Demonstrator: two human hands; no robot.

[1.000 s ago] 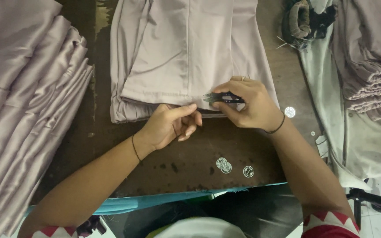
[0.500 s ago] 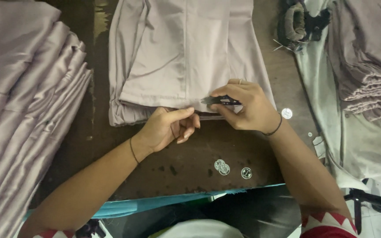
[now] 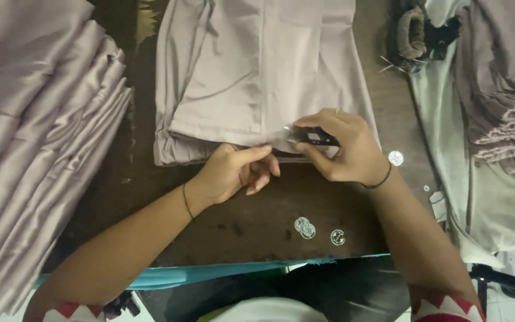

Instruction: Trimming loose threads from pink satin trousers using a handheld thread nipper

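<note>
A dark, worn wooden surface [image 3: 257,220] is seen from above, crowded on three sides with fabric. At the far left a large stack of pale mauve cloth [image 3: 37,137] is piled in sloping layers; at the right a heap of greyish-white cloth [image 3: 478,197] and a ruffled mauve bundle [image 3: 508,89] are spread. In the far middle a folded mauve garment [image 3: 257,77] is laid flat, its near edge turned toward the person.

Compared with the pictures from a second ago, little is altered: the garment is kept in the same place, and both hands are held at its near edge as before. Only a slight shift is noted, the left hand [image 3: 233,172] being drawn a little closer to the right hand [image 3: 344,149], so that the work on that hem is judged to be continuing at one spot rather than finished.

The left hand is loosely curled, its thumb and forefinger pinched on the hem edge. The right hand is closed around a small dark snipping tool [image 3: 317,138], whose tip is pointed left at the same edge.

Near the person, three small round metallic discs [image 3: 307,228] are scattered on the surface, and a fourth disc [image 3: 395,158] is lying just right of the right wrist.
</note>
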